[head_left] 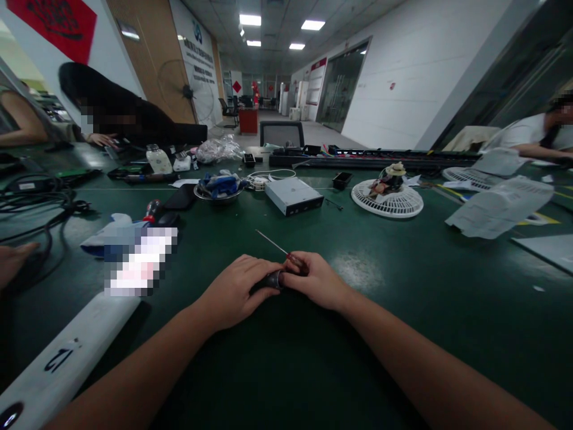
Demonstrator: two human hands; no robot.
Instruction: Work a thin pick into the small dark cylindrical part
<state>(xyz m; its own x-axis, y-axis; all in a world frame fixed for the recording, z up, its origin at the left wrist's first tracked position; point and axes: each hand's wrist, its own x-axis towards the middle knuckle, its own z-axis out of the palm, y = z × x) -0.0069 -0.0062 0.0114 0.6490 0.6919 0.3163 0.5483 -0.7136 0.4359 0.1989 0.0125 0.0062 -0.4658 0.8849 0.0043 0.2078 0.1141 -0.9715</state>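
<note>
My left hand (237, 289) is closed around a dark cylindrical piece (273, 280) with a greyish rim at its right end. Most of that piece is hidden under my fingers, so its kind is unclear. My right hand (323, 280) grips a screwdriver (293, 258) by its reddish handle, the thin metal shaft pointing up and to the left, away from me. The right thumb and fingertips also touch the rim end of the dark piece. Both hands meet just above the green table (286, 364), in the middle of the view.
Ahead lie an optical drive (293, 194), a metal bowl (218, 196) with blue cloth, and a white fan grille (387, 200). Left are a white bar (67, 358), a glove (107, 230) and black cables (36, 203). Other people sit at the far left and right.
</note>
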